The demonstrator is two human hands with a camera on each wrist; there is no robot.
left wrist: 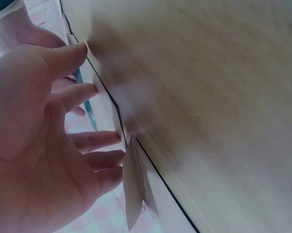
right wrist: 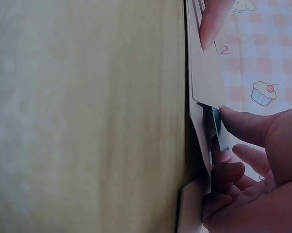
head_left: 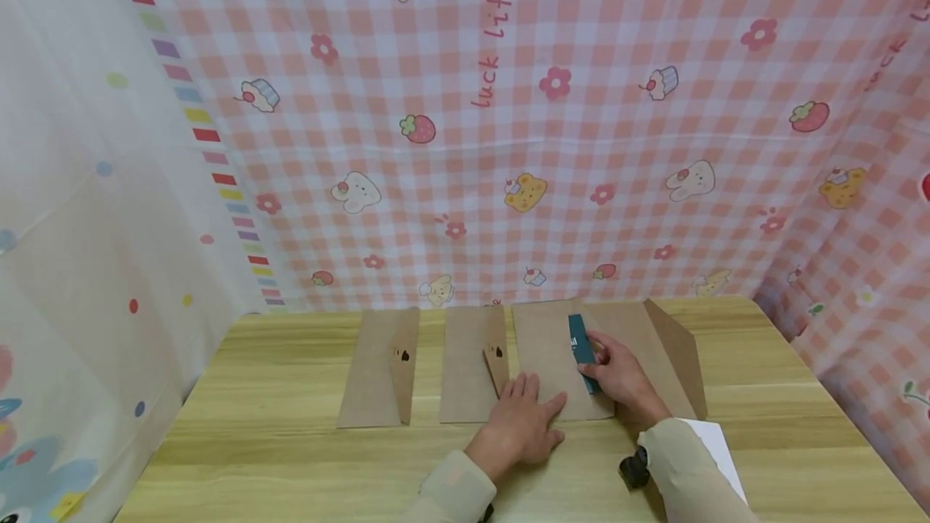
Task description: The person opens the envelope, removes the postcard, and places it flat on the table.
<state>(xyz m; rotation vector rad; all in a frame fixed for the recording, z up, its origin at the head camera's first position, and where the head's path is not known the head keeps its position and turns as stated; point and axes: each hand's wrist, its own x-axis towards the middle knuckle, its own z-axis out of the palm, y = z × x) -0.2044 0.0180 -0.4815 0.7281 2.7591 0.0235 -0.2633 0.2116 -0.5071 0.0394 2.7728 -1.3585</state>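
Observation:
My right hand (head_left: 621, 374) pinches a narrow dark teal piece (head_left: 583, 353) with white lettering between thumb and fingers, over the right side of a brown paper sheet (head_left: 541, 357). In the right wrist view the teal piece (right wrist: 216, 121) looks thin, with the thumb on one face and fingers behind it. Whether it is a card or a flat box, I cannot tell. My left hand (head_left: 519, 422) lies palm down with fingers spread, its fingertips on the lower left part of the brown sheet. The palm faces the camera in the left wrist view.
Two folded brown paper pieces (head_left: 366, 378) (head_left: 465, 382) with small dark prints stand in a row to the left. Another brown paper piece with a raised flap (head_left: 679, 353) is on the right. White paper (head_left: 715, 446) lies partly under my right forearm. A checked cloth (head_left: 465, 168) hangs behind the wooden table (head_left: 276, 442).

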